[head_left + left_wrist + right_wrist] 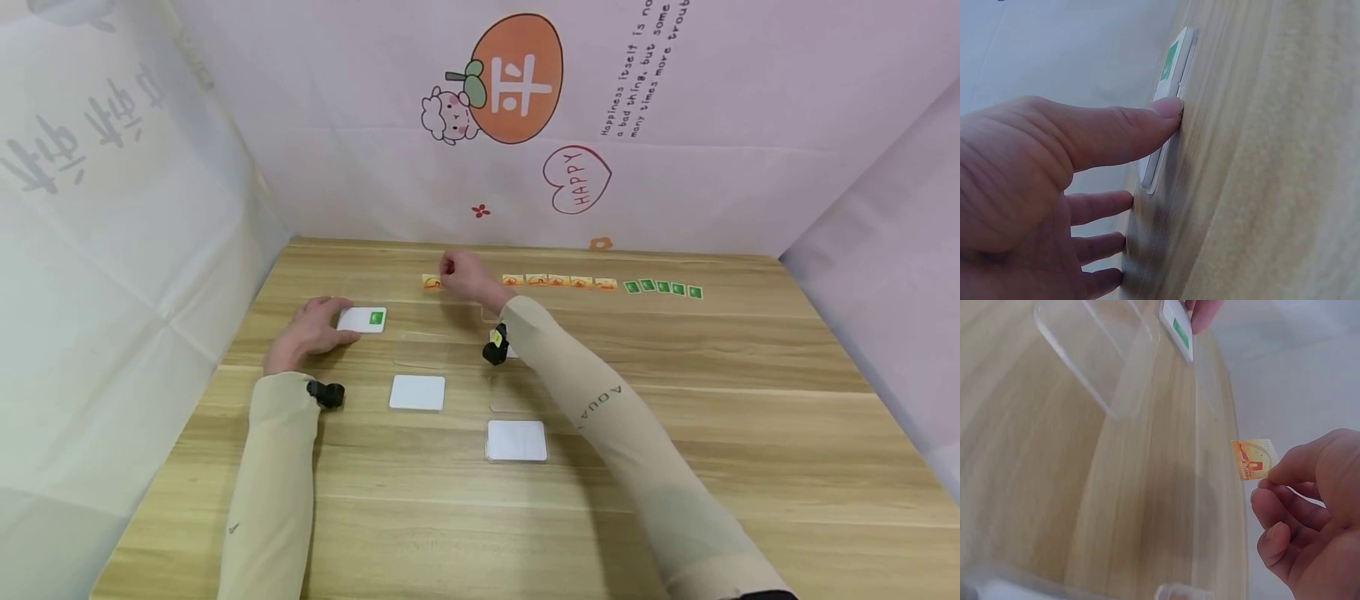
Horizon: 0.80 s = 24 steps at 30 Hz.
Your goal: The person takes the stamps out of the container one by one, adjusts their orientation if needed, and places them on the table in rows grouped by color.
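On the left, my left hand (pixel 309 327) holds a white card (pixel 357 320) by its edges, the thumb on the near side. The card seems to sit on or in a clear plastic holder (pixel 1161 164), and a small green stamp-like piece (pixel 377 317) lies on its right end. At the back of the table, my right hand (pixel 471 277) pinches a small orange-and-yellow stamp-like picture piece (pixel 1252 460) by a corner between thumb and forefinger. The other right fingers are curled in.
Along the back edge run a row of orange pieces (pixel 558 281) and several green pieces (pixel 663 287). Clear plastic holders (pixel 422 350) lie mid-table. A white card (pixel 417 392) and another white card in a holder (pixel 517 441) lie nearer. Cloth walls (pixel 337 125) border the table.
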Tool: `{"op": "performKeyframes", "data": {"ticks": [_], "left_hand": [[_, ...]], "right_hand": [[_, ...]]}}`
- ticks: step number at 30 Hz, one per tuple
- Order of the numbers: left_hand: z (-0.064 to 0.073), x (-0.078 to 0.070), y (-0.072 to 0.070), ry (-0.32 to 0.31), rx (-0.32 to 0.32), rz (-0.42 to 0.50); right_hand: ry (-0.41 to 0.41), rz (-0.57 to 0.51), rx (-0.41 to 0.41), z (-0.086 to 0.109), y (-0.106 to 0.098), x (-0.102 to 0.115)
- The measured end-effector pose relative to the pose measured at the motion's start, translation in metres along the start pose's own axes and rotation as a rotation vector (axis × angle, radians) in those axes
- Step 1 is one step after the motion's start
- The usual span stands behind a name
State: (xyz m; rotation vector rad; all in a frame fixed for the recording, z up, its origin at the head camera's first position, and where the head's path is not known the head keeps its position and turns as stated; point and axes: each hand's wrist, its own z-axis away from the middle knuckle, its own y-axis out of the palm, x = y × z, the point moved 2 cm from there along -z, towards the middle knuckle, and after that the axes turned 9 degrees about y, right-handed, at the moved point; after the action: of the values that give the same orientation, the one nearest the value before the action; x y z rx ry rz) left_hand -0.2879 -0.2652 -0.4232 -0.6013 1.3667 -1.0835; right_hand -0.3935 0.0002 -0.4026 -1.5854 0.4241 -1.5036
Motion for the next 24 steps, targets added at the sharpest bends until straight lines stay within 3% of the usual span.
{"op": "performKeyframes", "data": {"ticks": [24], "left_hand": [[0.001,0.0,0.002,0.006,-0.006,-0.013]], "right_hand": [[0.035,0.02,-0.006,-0.007,-0.025,-0.025]]}}
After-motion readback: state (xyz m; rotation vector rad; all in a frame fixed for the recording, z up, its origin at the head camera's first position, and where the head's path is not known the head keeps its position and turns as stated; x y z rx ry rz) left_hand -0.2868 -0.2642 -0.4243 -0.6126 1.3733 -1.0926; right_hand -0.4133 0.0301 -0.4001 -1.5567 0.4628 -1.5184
